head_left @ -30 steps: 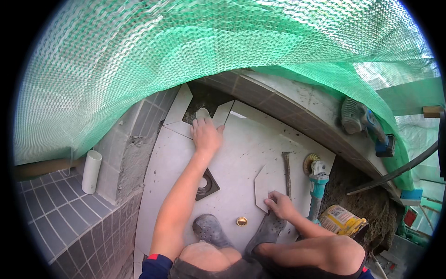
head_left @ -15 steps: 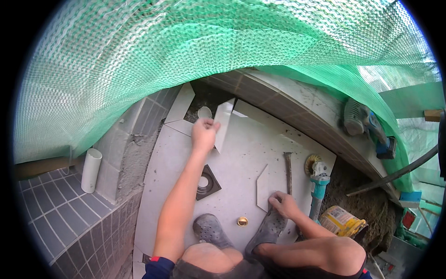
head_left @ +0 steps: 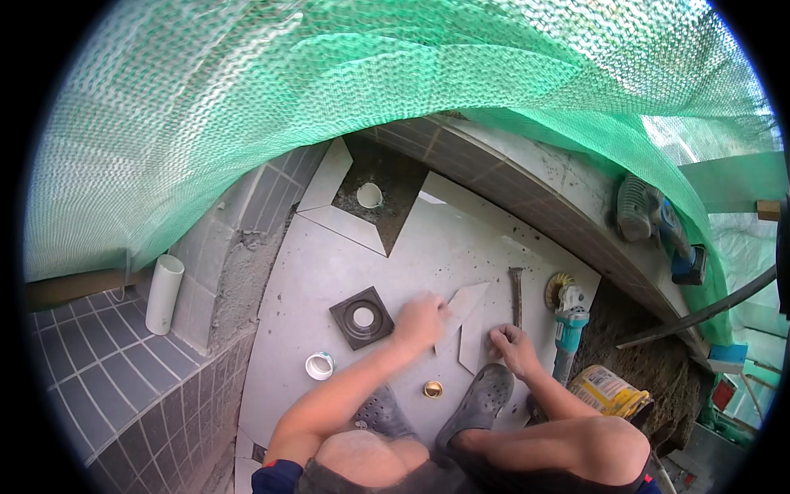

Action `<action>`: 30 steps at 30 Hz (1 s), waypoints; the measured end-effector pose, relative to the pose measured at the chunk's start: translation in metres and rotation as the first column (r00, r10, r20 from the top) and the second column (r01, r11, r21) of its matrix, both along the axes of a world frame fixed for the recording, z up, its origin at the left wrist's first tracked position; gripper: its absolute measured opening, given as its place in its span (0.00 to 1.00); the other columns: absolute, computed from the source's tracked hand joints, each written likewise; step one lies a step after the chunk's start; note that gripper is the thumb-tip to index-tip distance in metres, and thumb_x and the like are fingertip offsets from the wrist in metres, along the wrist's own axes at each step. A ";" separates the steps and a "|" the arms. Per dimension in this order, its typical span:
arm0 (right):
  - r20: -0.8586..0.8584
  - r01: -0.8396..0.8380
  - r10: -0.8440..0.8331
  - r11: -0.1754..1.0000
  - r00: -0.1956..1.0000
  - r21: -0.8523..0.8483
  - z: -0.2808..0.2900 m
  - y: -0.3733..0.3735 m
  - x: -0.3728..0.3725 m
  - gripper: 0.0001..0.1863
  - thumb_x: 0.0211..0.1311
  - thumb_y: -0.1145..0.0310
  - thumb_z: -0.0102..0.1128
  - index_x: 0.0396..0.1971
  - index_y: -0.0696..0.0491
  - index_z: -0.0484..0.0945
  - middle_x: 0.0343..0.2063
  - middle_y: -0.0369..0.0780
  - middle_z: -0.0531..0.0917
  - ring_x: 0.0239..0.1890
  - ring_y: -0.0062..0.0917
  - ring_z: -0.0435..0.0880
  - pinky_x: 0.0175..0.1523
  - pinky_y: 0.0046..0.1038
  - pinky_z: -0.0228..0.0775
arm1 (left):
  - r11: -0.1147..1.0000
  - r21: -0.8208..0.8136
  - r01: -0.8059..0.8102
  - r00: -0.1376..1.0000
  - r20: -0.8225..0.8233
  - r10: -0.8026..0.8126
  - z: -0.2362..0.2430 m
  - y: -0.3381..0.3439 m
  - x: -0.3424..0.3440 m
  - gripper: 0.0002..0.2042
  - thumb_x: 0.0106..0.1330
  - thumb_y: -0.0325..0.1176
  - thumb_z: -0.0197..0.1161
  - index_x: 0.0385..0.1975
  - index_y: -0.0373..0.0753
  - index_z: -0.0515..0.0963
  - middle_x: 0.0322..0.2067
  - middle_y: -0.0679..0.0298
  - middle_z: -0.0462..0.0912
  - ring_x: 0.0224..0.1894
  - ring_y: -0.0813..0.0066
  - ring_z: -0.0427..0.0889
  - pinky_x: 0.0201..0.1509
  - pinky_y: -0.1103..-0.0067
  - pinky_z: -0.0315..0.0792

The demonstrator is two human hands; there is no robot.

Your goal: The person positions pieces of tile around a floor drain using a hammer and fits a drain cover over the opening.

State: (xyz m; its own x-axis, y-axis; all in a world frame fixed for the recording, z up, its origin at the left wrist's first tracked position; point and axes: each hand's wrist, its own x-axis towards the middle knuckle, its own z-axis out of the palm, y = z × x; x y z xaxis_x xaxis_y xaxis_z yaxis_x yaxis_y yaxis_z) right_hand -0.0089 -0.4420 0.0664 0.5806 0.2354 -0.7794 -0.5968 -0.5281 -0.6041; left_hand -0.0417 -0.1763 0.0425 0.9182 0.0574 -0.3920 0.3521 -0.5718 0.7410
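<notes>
My left hand is closed on a light grey cut tile piece, slanting and blurred by motion. A second cut tile piece with a pointed end lies on the large floor tile, beside the held one. My right hand, fingers curled, is just right of it; whether anything is in those fingers is hidden. Two more cut pieces border a dark recess around a white pipe opening. Left of my left hand lies a square dark drain frame.
A white plastic ring and a brass round cap lie near my shoes. At right are a chisel-like bar, an angle grinder and a yellow bucket. Another power tool sits on the ledge below green netting.
My left hand has brought the tile piece from the recess toward me and right, near my right hand. The recess is now uncovered. My right hand has shifted slightly right and away.
</notes>
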 end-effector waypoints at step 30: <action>0.105 0.074 -0.090 0.987 0.990 0.144 0.068 0.020 0.047 0.26 0.74 0.50 0.62 0.53 0.59 0.78 0.42 0.39 0.85 0.44 0.21 0.84 0.50 0.25 0.76 | 0.957 -0.225 0.183 0.983 0.047 -0.177 0.068 0.113 0.090 0.10 0.57 0.33 0.72 0.35 0.35 0.82 0.35 0.54 0.87 0.41 0.61 0.85 0.48 0.69 0.77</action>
